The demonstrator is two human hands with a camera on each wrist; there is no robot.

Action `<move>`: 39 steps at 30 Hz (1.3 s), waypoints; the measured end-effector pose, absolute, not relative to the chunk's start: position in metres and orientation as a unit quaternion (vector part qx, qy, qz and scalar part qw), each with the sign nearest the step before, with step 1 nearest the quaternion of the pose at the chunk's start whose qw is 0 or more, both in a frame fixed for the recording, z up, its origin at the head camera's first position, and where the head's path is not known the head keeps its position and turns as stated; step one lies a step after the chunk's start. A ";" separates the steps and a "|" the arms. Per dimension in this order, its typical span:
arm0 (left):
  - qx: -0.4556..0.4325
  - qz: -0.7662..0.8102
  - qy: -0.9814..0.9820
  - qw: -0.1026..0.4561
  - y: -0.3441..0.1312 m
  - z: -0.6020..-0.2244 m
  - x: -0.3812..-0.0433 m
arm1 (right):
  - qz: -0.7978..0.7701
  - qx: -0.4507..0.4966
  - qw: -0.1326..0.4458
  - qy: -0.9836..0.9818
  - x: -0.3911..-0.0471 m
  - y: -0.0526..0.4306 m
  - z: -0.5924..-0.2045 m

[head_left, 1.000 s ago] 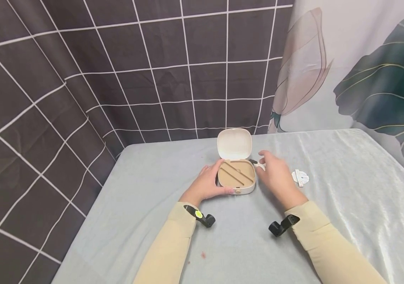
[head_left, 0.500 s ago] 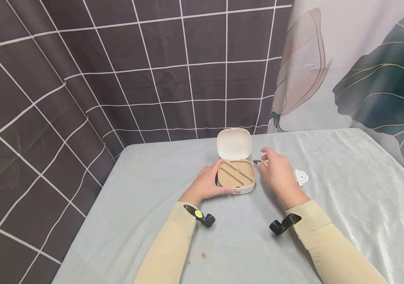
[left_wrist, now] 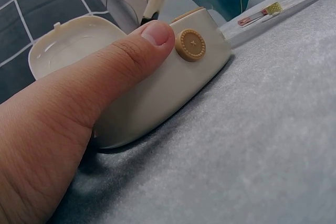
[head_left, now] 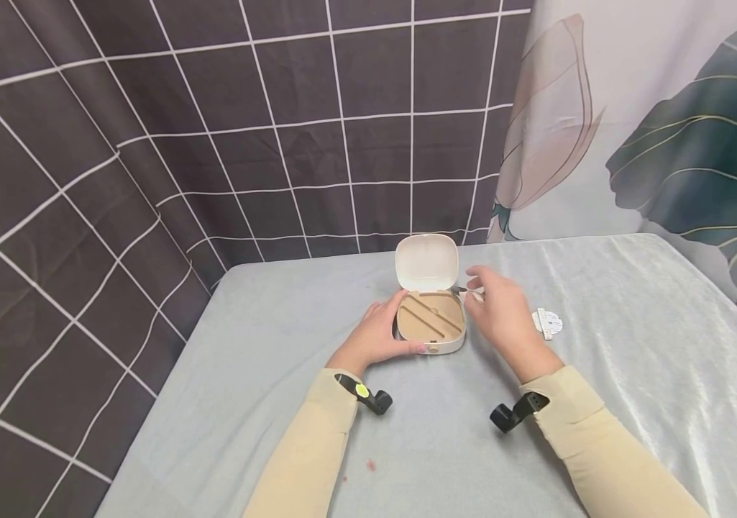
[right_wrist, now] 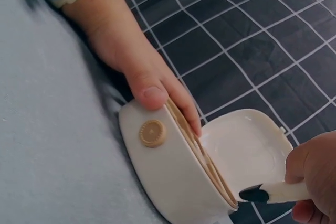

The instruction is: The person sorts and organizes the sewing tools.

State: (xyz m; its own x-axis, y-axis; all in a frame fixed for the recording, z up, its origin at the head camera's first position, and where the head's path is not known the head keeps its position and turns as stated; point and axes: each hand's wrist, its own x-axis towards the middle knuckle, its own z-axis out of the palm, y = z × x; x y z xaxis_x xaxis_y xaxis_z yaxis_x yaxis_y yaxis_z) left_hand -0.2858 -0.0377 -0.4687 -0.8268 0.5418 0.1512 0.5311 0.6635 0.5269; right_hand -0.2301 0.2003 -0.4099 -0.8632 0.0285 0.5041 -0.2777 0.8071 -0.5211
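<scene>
A small white box [right_wrist: 168, 171] with a tan button-shaped catch [right_wrist: 152, 133] sits on the grey cloth, its white lid [head_left: 427, 262] raised at the back. Inside shows a tan insert [head_left: 431, 316] with diagonal grooves. My left hand [head_left: 377, 332] grips the box's left side, thumb on the front wall and fingers toward the back. At the box's right rear, my right hand [head_left: 504, 313] pinches a slim white-handled tool [right_wrist: 283, 191] with a dark rounded tip [right_wrist: 254, 193]. That tip is close to the box's rim; the handle's far end is hidden in the fingers.
Right of the right hand lies a white printed disc [head_left: 555, 323] with a narrow strip [head_left: 544, 324] across it. A dark grid-patterned curtain [head_left: 290, 144] stands behind the cloth-covered table [head_left: 277, 316], beside a leaf-patterned curtain [head_left: 698, 144].
The right hand shifted slightly right, away from the box, then came back left with the tool, whose dark tip is again near the box's rear corner. The left hand and box stayed put.
</scene>
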 end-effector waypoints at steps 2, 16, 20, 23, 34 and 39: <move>0.297 0.287 0.911 0.008 -0.038 -0.469 -0.286 | 0.303 0.080 0.257 -0.914 -0.230 0.198 -0.411; 0.290 0.274 0.917 0.010 -0.037 -0.473 -0.289 | 0.282 0.190 0.314 -0.886 -0.228 0.177 -0.430; 0.289 0.276 0.917 0.012 -0.037 -0.473 -0.289 | 0.281 0.205 0.310 -0.885 -0.227 0.174 -0.433; 0.286 0.274 0.918 0.014 -0.038 -0.473 -0.289 | 0.277 0.213 0.300 -0.887 -0.227 0.172 -0.434; 0.286 0.269 0.920 0.015 -0.038 -0.472 -0.288 | 0.268 0.220 0.275 -0.897 -0.227 0.167 -0.445; 0.286 0.271 0.919 0.016 -0.038 -0.472 -0.287 | 0.260 0.217 0.269 -0.902 -0.228 0.166 -0.449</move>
